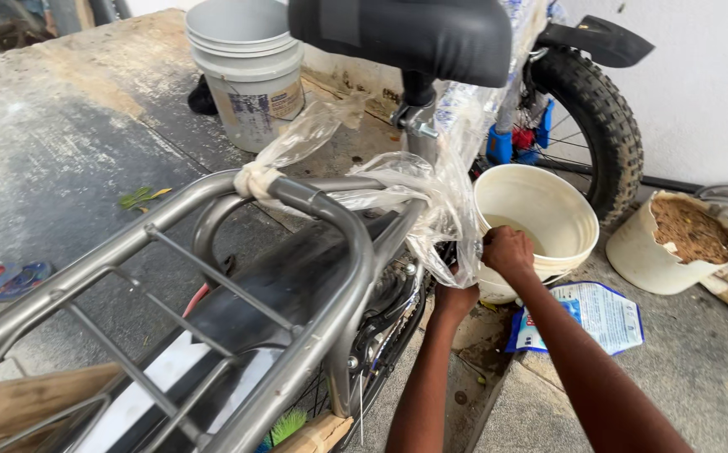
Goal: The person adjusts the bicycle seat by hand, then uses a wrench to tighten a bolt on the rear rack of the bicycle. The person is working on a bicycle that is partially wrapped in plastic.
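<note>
I look down over a bicycle's grey metal rear rack [213, 277] and black mudguard. Clear plastic wrap [431, 205] hangs from the rack and frame below the black saddle [406, 33]. My left hand [455, 298] reaches in under the wrap beside the rear wheel; its fingers are mostly hidden. My right hand [507, 250] is closed in a fist at the lower edge of the plastic, in front of a cream bucket [578, 222]. I cannot see clearly what either hand grips.
Stacked grey-white buckets [247, 71] stand at the back on the concrete. A second bicycle's knobby tyre [607, 109] leans by the white wall. A cut jug of brown grit [683, 239], a blue-white packet [595, 315], sandals [3, 281] and a green brush [284, 426] lie around.
</note>
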